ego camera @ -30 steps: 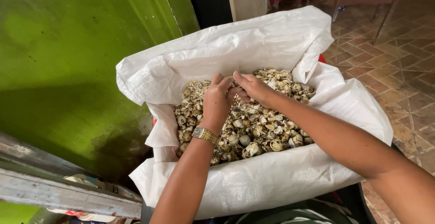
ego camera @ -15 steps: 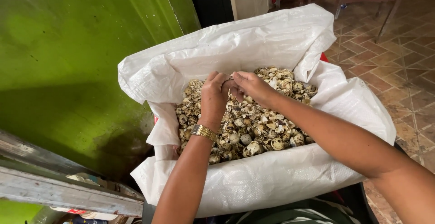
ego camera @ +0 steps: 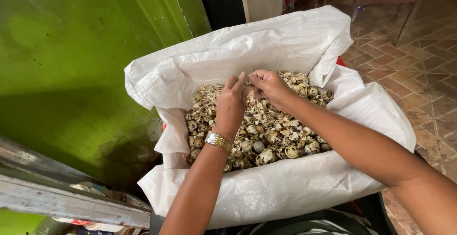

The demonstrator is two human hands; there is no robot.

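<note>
A white woven sack (ego camera: 285, 187) stands open, filled with speckled broken eggshells (ego camera: 271, 140). Both hands hover over the far side of the pile. My left hand (ego camera: 232, 105), with a gold wristwatch (ego camera: 218, 141), shows its back; its fingers are straight, close together and reach up to the right hand's fingertips. My right hand (ego camera: 271, 86) is curled, thumb and fingers pinched together where the two hands meet. Whatever lies between the fingertips is hidden.
A green painted wall (ego camera: 81, 73) rises at the left, close to the sack. A worn wooden ledge (ego camera: 62, 201) runs along the lower left. A tiled floor (ego camera: 419, 73) and wooden furniture legs (ego camera: 409, 2) lie behind and right.
The hands stay together over the same spot in the shells. My left fingers have straightened a little toward the right fingertips.
</note>
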